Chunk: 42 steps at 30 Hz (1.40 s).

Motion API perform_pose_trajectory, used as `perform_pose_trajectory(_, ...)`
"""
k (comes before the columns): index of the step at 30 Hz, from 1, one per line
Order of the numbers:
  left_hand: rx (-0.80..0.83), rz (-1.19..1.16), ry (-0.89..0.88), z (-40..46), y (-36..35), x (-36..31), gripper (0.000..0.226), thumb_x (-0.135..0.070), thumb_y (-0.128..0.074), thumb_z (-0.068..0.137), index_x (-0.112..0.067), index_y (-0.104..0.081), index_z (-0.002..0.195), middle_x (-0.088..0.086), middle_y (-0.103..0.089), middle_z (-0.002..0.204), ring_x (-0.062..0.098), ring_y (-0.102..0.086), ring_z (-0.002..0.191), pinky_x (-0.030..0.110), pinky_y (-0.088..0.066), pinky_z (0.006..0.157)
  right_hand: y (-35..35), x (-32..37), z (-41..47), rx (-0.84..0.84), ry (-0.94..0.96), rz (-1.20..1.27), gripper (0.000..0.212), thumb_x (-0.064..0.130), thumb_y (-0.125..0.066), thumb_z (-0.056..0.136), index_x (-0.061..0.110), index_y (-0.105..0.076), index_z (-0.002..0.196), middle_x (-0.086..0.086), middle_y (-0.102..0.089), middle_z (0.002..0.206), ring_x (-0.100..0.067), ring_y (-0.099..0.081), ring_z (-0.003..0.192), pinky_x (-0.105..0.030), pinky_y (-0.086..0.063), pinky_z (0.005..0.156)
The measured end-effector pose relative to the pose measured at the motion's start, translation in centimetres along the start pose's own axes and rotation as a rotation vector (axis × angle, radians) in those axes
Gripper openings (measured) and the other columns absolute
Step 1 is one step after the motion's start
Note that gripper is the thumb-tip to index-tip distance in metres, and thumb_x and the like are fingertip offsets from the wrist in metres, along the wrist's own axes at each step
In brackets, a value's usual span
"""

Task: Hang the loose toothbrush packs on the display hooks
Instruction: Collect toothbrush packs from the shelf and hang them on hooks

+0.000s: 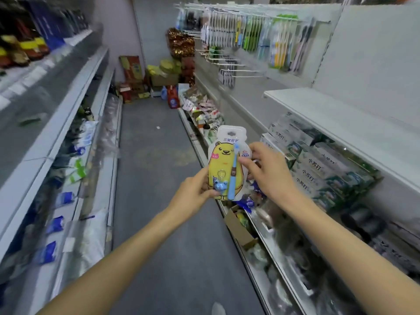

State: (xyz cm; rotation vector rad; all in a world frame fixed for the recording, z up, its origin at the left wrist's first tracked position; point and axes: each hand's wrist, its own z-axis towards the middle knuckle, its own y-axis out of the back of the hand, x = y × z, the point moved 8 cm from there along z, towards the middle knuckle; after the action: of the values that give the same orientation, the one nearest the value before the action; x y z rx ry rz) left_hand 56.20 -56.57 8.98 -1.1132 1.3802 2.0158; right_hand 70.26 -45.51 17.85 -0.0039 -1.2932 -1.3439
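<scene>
A child's toothbrush pack (223, 164), with a yellow bear card, a blue brush and a small blue toy, is held upright in front of me over the aisle. My left hand (195, 192) grips its lower left edge. My right hand (266, 169) pinches its right edge. The white display hooks (236, 64) stick out from the back panel at the upper right, well above and beyond the pack. Several of the lower hooks are bare. Hung toothbrush packs (261, 35) fill the top row.
Boxed toothpaste (318, 169) fills the right shelf just beyond my right hand, under a white shelf board (329, 114). An open cardboard box (238, 228) sits on the low shelf. Shelving (68, 123) lines the left. Boxes and bags (159, 76) crowd the aisle's far end.
</scene>
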Motion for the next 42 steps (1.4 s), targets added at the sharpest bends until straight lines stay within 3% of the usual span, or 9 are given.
perform_pose_trajectory(5,-0.088,0.046,0.071,5.7,2.9,2.8,0.054,-0.012,-0.072,0.090,-0.029,-0.051,0.136,-0.010,-0.075,0.105,0.007,-0.069,0.088,0.040,-0.056,0.086,-3.3,-1.8,8.3,0.086,0.083,0.077,0.015,0.032,-0.063,0.097,0.020,-0.059,0.106,0.005,-0.076,0.099,-0.010,-0.071,0.075,-0.047,-0.059,0.067)
perform_pose_trajectory(11,-0.170,0.056,0.135,11.1,6.1,6.2,0.051,-0.011,-0.070,0.091,-0.028,-0.052,0.135,-0.013,-0.074,0.107,0.003,-0.070,0.090,0.036,-0.056,0.088,-7.4,-2.8,16.9,0.199,0.169,0.149,0.014,0.029,-0.063,0.097,0.023,-0.059,0.109,0.003,-0.075,0.099,-0.008,-0.072,0.080,-0.045,-0.061,0.068)
perform_pose_trajectory(21,-0.213,0.036,0.194,20.1,13.1,15.4,0.057,-0.025,-0.078,0.084,-0.040,-0.051,0.132,-0.013,-0.074,0.104,0.014,-0.070,0.087,0.047,-0.058,0.085,-17.1,-3.7,30.0,0.298,0.162,0.204,0.013,0.026,-0.067,0.095,0.019,-0.060,0.104,0.002,-0.074,0.097,-0.017,-0.073,0.083,-0.046,-0.061,0.065)
perform_pose_trajectory(28,-0.189,-0.041,0.153,29.2,20.0,23.6,0.060,-0.043,-0.076,0.075,-0.043,-0.052,0.130,-0.015,-0.074,0.107,0.014,-0.072,0.092,0.047,-0.057,0.088,-24.2,-3.2,39.9,0.242,0.121,0.187,0.011,0.024,-0.066,0.096,0.018,-0.060,0.102,0.005,-0.075,0.099,-0.011,-0.072,0.083,-0.046,-0.060,0.070)
perform_pose_trajectory(36,-0.059,-0.092,0.077,40.1,27.9,29.6,0.058,-0.038,-0.075,0.081,-0.045,-0.050,0.133,-0.011,-0.074,0.112,0.021,-0.072,0.099,0.053,-0.056,0.092,-29.0,-1.9,50.9,0.128,0.047,0.121,0.012,0.027,-0.068,0.095,0.020,-0.064,0.104,0.009,-0.075,0.097,-0.004,-0.071,0.080,-0.041,-0.058,0.074)
perform_pose_trajectory(42,0.006,-0.088,0.026,48.1,30.9,32.1,0.057,-0.040,-0.075,0.080,-0.044,-0.051,0.131,-0.013,-0.075,0.110,0.017,-0.073,0.097,0.050,-0.056,0.091,-30.8,-3.2,58.3,0.082,0.013,0.098,0.008,0.029,-0.067,0.094,0.026,-0.061,0.098,0.005,-0.074,0.093,-0.015,-0.071,0.073,-0.049,-0.058,0.067)
